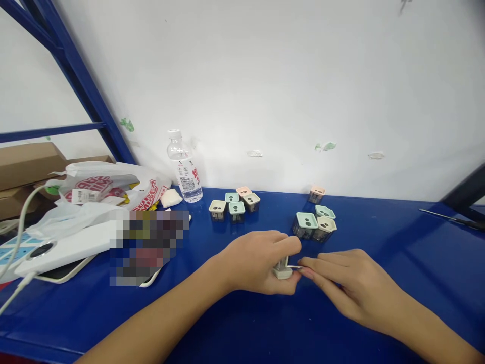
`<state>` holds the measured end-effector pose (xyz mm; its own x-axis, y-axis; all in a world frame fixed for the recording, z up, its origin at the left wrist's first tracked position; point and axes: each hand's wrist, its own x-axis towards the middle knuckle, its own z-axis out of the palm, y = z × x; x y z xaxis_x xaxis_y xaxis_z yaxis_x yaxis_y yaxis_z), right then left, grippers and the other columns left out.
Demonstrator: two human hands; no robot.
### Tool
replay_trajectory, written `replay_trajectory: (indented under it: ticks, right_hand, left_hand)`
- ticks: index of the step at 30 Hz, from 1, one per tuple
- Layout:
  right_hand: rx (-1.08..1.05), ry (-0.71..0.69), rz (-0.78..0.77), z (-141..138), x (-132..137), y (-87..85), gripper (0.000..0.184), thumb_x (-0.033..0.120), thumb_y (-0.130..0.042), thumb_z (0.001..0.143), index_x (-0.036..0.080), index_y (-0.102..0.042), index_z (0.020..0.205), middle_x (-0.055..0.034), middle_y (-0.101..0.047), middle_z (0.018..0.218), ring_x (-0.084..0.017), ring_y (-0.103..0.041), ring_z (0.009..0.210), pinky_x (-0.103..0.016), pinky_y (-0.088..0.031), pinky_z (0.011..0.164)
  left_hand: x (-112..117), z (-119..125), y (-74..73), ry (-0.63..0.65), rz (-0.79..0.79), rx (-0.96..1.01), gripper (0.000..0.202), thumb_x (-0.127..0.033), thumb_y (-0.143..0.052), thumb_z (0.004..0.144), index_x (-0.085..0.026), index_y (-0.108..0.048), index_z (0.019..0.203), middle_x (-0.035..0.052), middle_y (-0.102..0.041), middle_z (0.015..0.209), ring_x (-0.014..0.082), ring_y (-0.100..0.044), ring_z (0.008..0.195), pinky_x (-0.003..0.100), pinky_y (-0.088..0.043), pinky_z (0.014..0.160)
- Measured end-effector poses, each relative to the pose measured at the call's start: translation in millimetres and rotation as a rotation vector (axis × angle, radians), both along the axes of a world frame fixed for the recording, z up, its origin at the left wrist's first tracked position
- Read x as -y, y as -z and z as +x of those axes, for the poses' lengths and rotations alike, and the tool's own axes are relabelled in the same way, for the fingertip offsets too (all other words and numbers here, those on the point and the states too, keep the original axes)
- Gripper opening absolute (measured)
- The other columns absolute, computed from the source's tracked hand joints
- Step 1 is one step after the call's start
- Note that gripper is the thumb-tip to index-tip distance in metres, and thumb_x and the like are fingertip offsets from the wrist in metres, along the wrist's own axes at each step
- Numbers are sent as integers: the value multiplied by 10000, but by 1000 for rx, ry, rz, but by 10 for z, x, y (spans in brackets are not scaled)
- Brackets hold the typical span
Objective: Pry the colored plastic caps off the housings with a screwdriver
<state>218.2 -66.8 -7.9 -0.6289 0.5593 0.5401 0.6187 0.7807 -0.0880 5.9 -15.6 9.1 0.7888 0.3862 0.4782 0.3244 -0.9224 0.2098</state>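
Over the counter (242, 331), the left hand (261, 260) clasped a sharpener (282, 273), the right hand (346, 285) pinched a thin tool (294, 267) at it; steadiness seemed needed.

The single view looks from the person's head, forward and down over the table (242, 336) to the wall (265, 91), faced nearly square-on. It is near: forearms (170, 321) reach in from below, with left hand (261, 263) and right hand (350, 283) below centre.
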Motion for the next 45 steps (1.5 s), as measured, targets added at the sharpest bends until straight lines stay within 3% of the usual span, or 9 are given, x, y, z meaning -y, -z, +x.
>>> replay_trajectory:
  ticks: [8,17,28,34,37,41,45]
  right_hand:
    - [-26,-52,-104,-1,-22,21,210,185,-427,990,180,-615,896,20,-612,659,-101,-593,569,-258,-355,527]
    - [-23,-69,-65,-34,-29,26,216,172,-419,989,167,-631,949,9,-646,692,-102,-595,568,-259,-362,517]
    - [-10,-76,36,-42,-1,43,195,160,-428,980,163,-597,882,9,-598,640,-102,-547,523,-257,-343,498]
    - [-38,-107,52,-78,18,52,189,133,-426,970,148,-610,1015,4,-606,641,-108,-555,525,-241,-365,503]
    - [-66,-99,44,-109,31,34,209,146,-418,969,163,-625,988,-6,-634,659,-102,-561,520,-231,-379,503]
    - [-61,-74,-57,-136,60,-6,264,164,-384,974,190,-629,878,-8,-638,673,-108,-589,559,-232,-400,522]
    - [-83,-61,-259,-94,56,-54,256,195,-394,987,192,-610,849,-4,-627,700,-108,-577,588,-239,-412,557]
  left_hand:
    - [24,-11,-5,19,-116,8,271,-285,-582,716,-208,-326,761,-38,-419,660,111,-385,598,224,-281,535]
    - [31,-7,-15,61,-208,35,296,-266,-576,680,-206,-293,741,-46,-383,631,97,-310,543,220,-233,501]
    - [50,9,-26,67,-256,0,300,-258,-559,661,-212,-271,728,-54,-372,604,98,-295,521,228,-234,496]
    - [61,23,19,87,-264,23,308,-255,-544,631,-214,-253,722,-62,-385,584,93,-310,504,222,-248,467]
    - [67,40,21,96,-248,36,306,-247,-541,626,-214,-253,721,-63,-378,581,91,-309,502,223,-252,466]
    - [86,60,-5,107,-292,20,311,-243,-550,619,-213,-253,709,-71,-351,555,86,-281,485,226,-244,457]
    - [85,26,-52,59,-473,60,355,-311,-629,662,-216,-299,752,-84,-411,562,74,-308,468,218,-263,452]
